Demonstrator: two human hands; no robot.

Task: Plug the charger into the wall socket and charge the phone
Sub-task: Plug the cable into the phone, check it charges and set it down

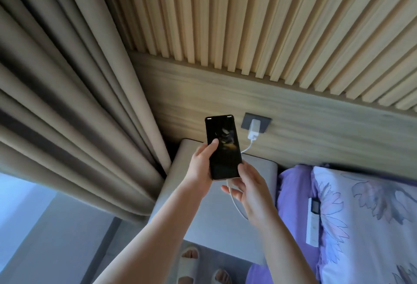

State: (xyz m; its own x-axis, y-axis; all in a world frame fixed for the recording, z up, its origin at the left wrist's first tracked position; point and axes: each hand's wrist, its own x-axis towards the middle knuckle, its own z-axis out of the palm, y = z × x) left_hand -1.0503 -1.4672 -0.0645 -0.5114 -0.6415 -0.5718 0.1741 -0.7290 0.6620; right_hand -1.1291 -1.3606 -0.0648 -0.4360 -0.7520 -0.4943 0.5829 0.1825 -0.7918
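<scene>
A white charger (253,129) sits plugged into the dark grey wall socket (246,118) on the wooden panel. Its white cable (247,148) runs down behind the phone and reappears below it, its plug end meeting the phone's bottom edge. The black phone (223,148) has a dark screen and is held upright above the bedside table. My left hand (202,166) grips its left side with the thumb on the screen. My right hand (250,189) touches the phone's lower right corner and pinches the cable end at the phone's bottom.
A grey bedside table (216,223) stands under the hands. Beige curtains (67,103) hang at the left. A purple bed with a floral pillow (361,227) and a white remote (313,220) lies at the right. My feet in sandals (191,261) show below.
</scene>
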